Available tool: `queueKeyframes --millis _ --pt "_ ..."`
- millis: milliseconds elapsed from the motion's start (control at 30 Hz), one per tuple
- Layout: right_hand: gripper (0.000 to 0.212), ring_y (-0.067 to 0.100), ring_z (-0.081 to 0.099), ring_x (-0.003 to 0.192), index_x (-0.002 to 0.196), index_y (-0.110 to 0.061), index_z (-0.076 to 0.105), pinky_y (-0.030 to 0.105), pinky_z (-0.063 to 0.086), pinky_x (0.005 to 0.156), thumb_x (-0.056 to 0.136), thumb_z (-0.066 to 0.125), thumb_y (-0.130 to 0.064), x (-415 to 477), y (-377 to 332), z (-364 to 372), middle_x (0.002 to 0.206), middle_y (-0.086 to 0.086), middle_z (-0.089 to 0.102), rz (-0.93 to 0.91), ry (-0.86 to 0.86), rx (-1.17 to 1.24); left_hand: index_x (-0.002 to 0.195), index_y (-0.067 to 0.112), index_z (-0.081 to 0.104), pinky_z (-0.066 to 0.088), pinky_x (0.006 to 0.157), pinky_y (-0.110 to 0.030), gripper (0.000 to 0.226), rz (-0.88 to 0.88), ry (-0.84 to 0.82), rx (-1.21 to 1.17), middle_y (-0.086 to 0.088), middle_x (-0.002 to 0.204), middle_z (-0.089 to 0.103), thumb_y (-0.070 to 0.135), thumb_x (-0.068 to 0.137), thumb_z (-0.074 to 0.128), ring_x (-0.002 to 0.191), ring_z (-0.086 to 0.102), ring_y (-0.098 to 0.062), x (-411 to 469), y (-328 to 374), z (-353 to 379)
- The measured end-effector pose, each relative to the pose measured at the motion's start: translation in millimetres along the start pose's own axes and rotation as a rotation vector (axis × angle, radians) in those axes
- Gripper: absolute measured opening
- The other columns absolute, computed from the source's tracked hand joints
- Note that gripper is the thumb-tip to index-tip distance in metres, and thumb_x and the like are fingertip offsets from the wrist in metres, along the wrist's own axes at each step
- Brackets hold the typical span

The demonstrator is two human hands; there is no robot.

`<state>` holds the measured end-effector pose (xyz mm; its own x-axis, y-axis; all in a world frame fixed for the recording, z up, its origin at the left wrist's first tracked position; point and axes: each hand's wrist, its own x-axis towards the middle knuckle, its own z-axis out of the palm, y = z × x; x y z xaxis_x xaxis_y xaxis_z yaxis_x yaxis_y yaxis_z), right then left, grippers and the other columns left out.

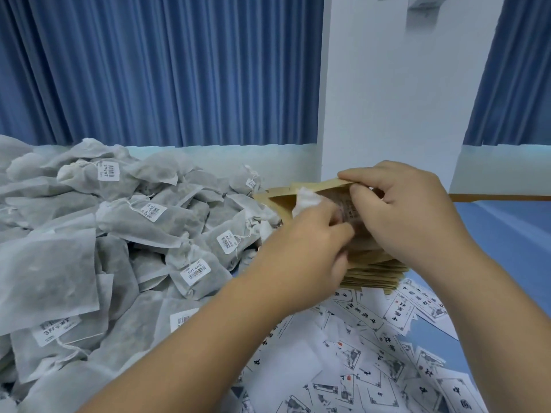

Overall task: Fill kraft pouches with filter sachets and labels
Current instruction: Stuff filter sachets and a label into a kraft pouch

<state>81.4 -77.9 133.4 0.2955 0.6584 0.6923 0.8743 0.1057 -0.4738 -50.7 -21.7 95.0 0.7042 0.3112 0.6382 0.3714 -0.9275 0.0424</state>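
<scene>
Head view: at 12 o'clock my right hand (414, 213) pinches the brown kraft paper pouch (281, 201) by its rim to hold the mouth open. The fingers of my left hand (307, 242) grip the white mesh filter sachet (307, 199), which sits partly inside that mouth.

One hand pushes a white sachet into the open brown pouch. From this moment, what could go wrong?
1. The sachet is only partly inside the kraft pouch, and the right hand pinches just its upper edge. The mouth may collapse, and the sachet may jam or tear.
2. The left hand pushes above the stack of pouches. The stack might shift and disturb the loose labels beside it.
</scene>
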Motion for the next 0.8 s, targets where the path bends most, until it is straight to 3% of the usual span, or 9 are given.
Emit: queueKeyframes --millis 67,133,233,333,433,533,600,667,800 --pt "0.03 0.017 0.058 0.095 0.103 -0.035 0.071 0.041 0.049 0.084 0.085 0.05 -0.023 1 2 -2 0.094 -0.01 0.065 0.004 -0.003 0.024 0.08 0.011 0.055 0.044 0.07 -0.032 0.008 0.006 -0.081 -0.183 -0.001 0.089 0.05 0.014 0.088 0.055 0.082 0.046 -0.014 0 1 1" --pt "0.029 0.016 0.059 0.092 0.102 -0.035 0.071 0.041 0.049 0.083 0.085 0.051 -0.023 2 3 -3 0.093 -0.011 0.064 0.004 -0.002 0.042 0.088 0.011 0.061 0.04 0.071 -0.025 0.008 -0.021 -0.074 -0.296 0.005 0.083 0.053 0.016 0.089 0.055 0.079 0.045 -0.006 -1 4 0" --pt "0.029 0.014 0.058 0.092 0.103 -0.036 0.071 0.04 0.05 0.082 0.085 0.051 -0.024 3 4 -6 0.093 -0.012 0.064 -0.003 -0.004 0.038 0.095 0.015 0.064 0.041 0.072 -0.023 0.01 -0.071 0.248 -0.208 0.007 0.086 0.054 0.017 0.085 0.065 0.08 0.05 -0.008 -4 2 -6" --pt "0.028 0.007 0.057 0.092 0.103 -0.036 0.071 0.034 0.049 0.083 0.087 0.051 -0.024 4 7 -10 0.093 -0.015 0.065 -0.013 -0.012 0.046 0.108 0.018 0.061 0.044 0.077 -0.034 0.039 -0.193 0.464 0.1 -0.002 0.098 0.052 0.031 0.075 0.078 0.089 0.05 -0.02 -1 -13 -14" --pt "0.029 0.003 0.055 0.093 0.103 -0.037 0.07 0.028 0.046 0.083 0.087 0.05 -0.022 4 8 -13 0.093 -0.016 0.064 -0.041 -0.052 0.051 0.128 0.033 0.045 0.045 0.089 -0.045 0.073 -0.458 0.35 0.098 -0.001 0.12 0.042 0.051 0.066 0.078 0.107 0.047 -0.022 9 -27 -22" --pt "0.03 0.002 0.054 0.093 0.104 -0.038 0.07 0.028 0.045 0.083 0.088 0.05 -0.022 3 8 -10 0.093 -0.016 0.063 -0.077 -0.105 0.032 0.135 0.044 0.035 0.042 0.085 -0.035 0.081 -0.651 0.094 -0.082 0.005 0.13 0.037 0.06 0.064 0.071 0.115 0.047 -0.017 18 -40 -18" --pt "0.03 0.001 0.054 0.093 0.104 -0.038 0.07 0.026 0.045 0.083 0.088 0.05 -0.022 3 8 -9 0.093 -0.016 0.063 -0.103 -0.115 0.03 0.133 0.048 0.042 0.041 0.081 -0.026 0.074 -0.666 0.002 -0.286 0.01 0.13 0.045 0.055 0.066 0.071 0.111 0.052 -0.008 20 -47 -15" --pt "0.029 0.001 0.054 0.092 0.104 -0.037 0.07 0.024 0.044 0.082 0.088 0.05 -0.023 3 8 -10 0.093 -0.017 0.063 -0.13 -0.119 0.027 0.124 0.051 0.054 0.049 0.068 -0.019 0.055 -0.639 -0.023 -0.56 0.017 0.119 0.058 0.044 0.073 0.073 0.09 0.062 0.002 17 -48 -10" --pt "0.025 0.0 0.054 0.091 0.103 -0.035 0.071 0.014 0.04 0.078 0.087 0.056 -0.023 3 10 -14 0.093 -0.016 0.064 -0.155 -0.121 -0.004 0.102 0.04 0.074 0.051 0.057 -0.021 0.032 -0.572 0.061 -0.945 0.011 0.085 0.074 0.015 0.084 0.065 0.067 0.065 -0.002 9 -40 4"
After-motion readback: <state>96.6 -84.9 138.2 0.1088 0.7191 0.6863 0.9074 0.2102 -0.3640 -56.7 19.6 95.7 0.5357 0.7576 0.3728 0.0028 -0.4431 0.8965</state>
